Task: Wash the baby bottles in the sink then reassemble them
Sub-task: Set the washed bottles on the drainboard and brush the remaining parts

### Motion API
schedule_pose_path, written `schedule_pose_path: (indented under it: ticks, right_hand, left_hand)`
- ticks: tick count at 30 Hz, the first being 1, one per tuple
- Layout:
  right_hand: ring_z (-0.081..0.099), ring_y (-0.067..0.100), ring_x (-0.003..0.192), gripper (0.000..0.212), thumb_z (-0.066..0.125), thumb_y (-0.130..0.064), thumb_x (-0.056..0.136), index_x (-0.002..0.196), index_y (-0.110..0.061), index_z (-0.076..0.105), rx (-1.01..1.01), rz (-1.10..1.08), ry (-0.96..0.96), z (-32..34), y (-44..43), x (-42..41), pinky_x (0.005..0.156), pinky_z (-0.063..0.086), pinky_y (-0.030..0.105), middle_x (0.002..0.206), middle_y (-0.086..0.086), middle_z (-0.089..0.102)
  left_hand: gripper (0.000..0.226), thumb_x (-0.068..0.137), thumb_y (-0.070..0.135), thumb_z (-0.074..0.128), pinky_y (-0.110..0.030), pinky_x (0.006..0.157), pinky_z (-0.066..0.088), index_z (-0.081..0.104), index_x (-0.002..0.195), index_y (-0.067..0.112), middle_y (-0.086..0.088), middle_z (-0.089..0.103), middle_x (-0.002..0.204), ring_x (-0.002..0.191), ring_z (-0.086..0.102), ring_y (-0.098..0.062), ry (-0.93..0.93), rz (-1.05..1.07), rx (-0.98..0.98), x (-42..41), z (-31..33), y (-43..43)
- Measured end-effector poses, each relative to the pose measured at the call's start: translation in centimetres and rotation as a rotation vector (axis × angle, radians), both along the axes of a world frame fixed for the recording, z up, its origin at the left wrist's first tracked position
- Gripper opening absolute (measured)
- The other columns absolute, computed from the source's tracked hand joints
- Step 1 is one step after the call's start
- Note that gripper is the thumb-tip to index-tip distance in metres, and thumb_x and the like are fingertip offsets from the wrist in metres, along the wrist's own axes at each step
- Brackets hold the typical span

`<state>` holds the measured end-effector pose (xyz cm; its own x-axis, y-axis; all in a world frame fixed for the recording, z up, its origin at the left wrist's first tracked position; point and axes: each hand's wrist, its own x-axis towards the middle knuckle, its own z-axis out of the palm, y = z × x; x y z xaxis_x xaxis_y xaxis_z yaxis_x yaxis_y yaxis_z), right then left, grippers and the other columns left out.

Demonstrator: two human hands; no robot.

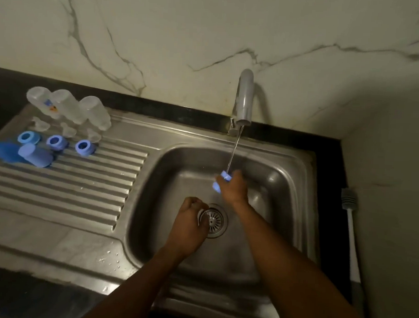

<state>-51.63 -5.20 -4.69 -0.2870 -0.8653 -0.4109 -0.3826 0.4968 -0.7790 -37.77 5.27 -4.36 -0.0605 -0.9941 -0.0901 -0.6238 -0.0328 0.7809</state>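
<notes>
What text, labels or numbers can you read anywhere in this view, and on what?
Leftmost clear bottle: a blue and orange print, too blurred to read.
Blue cap in the right hand: no marking visible.
Faucet and sink: no text visible.
Nothing here is legible.

Veined marble wall (209, 26), black countertop (158, 108), dim light

2 forearms fwd — L hand (189, 221) curled tight, R hand (233, 187) further out, fingers pinched
</notes>
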Motion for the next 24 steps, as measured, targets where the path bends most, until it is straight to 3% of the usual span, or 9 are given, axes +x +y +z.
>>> schedule_pose_path:
  ticks: [3, 6, 9, 11, 14, 18, 21, 23, 24]
  right_hand:
    - [0.053, 0.016, 0.047, 0.033, 0.061, -0.036, 0.095, 0.094, -0.002, 0.064, 0.149, -0.096, -0.314, 3.2, -0.6, 1.1, 0.047, 0.042, 0.022, 0.070, 0.010, 0.062]
    - [0.053, 0.014, 0.056, 0.027, 0.058, -0.038, 0.095, 0.083, -0.015, 0.064, 0.289, -0.150, -0.566, 6.1, 0.9, 1.7, 0.056, 0.039, 0.024, 0.070, 0.006, 0.060]
    - [0.049, 0.006, 0.055, 0.034, 0.046, -0.045, 0.098, 0.078, -0.020, 0.058, 0.342, -0.121, -0.685, 7.5, 3.6, 1.5, 0.053, 0.032, 0.017, 0.065, -0.002, 0.059]
    - [0.051, 0.007, 0.047, 0.052, 0.033, -0.059, 0.099, 0.081, -0.017, 0.059, 0.388, -0.098, -0.666, 7.8, 5.4, 0.3, 0.047, 0.037, 0.015, 0.058, -0.002, 0.059]
    - [0.067, 0.025, 0.075, 0.058, 0.034, -0.065, 0.097, 0.103, -0.014, 0.061, 0.331, -0.169, -0.379, 9.0, 8.3, -2.2, 0.065, 0.057, 0.031, 0.099, 0.015, 0.070]
    - [0.059, 0.035, 0.110, 0.033, 0.051, -0.029, 0.097, 0.117, -0.007, 0.064, -0.034, -0.267, 0.630, 10.3, 14.4, -9.3, 0.091, 0.047, 0.039, 0.118, 0.018, 0.064]
    - [0.052, 0.030, 0.119, 0.037, 0.048, -0.016, 0.095, 0.131, -0.009, 0.052, 0.168, -0.351, 0.859, 9.7, 18.6, -14.1, 0.092, 0.046, 0.037, 0.129, 0.012, 0.056]
    - [0.052, 0.026, 0.121, 0.036, 0.046, -0.015, 0.097, 0.133, -0.007, 0.048, 0.347, -0.235, 0.981, 8.0, 20.8, -15.3, 0.094, 0.047, 0.033, 0.133, 0.011, 0.055]
    - [0.052, 0.025, 0.122, 0.036, 0.045, -0.017, 0.098, 0.133, -0.007, 0.047, 0.384, -0.182, 1.036, 7.2, 21.5, -15.4, 0.094, 0.047, 0.031, 0.134, 0.011, 0.055]
  left_hand:
    - [0.045, 0.096, 0.025, 0.064, -0.034, 0.097, 0.050, 0.049, 0.137, 0.013, 0.005, 0.043, 0.135, 0.117, 0.055, -0.016, 0.169, 0.086, 0.001, -0.2, 1.5, -1.7]
    - [0.066, 0.094, 0.029, 0.068, -0.029, 0.107, 0.042, 0.035, 0.151, 0.025, 0.004, 0.039, 0.150, 0.134, 0.044, -0.008, 0.360, 0.004, 0.012, -0.2, 2.8, -4.3]
    - [0.063, 0.088, 0.013, 0.074, -0.020, 0.099, 0.048, 0.044, 0.141, 0.030, 0.007, 0.058, 0.133, 0.119, 0.057, 0.003, 0.487, -0.166, 0.072, -0.6, 3.4, -5.7]
    - [0.047, 0.088, 0.010, 0.073, -0.017, 0.087, 0.050, 0.055, 0.129, 0.024, 0.008, 0.065, 0.115, 0.100, 0.061, 0.012, 0.467, -0.204, 0.061, -0.9, 3.8, -5.9]
    - [0.035, 0.092, 0.017, 0.070, -0.009, 0.074, 0.045, 0.057, 0.124, 0.015, 0.002, 0.065, 0.106, 0.089, 0.061, 0.004, 0.421, -0.134, 0.006, -1.2, 3.9, -6.0]
    - [0.037, 0.092, 0.030, 0.070, -0.026, 0.079, 0.051, 0.058, 0.123, 0.015, -0.003, 0.065, 0.107, 0.093, 0.063, -0.014, 0.416, -0.105, 0.030, -0.9, 4.2, -6.0]
    - [0.032, 0.089, 0.049, 0.067, -0.042, 0.085, 0.053, 0.067, 0.101, 0.020, -0.004, 0.069, 0.097, 0.089, 0.066, -0.021, 0.512, -0.073, 0.134, -0.9, 4.5, -6.3]
    - [0.021, 0.096, 0.042, 0.060, -0.044, 0.085, 0.050, 0.066, 0.086, 0.025, -0.008, 0.064, 0.091, 0.083, 0.062, -0.021, 0.739, -0.016, 0.296, -1.6, 5.7, -6.2]
    - [0.016, 0.101, 0.036, 0.055, -0.045, 0.087, 0.049, 0.063, 0.091, 0.026, -0.010, 0.061, 0.094, 0.084, 0.060, -0.020, 0.881, 0.051, 0.422, -1.9, 6.2, -6.2]
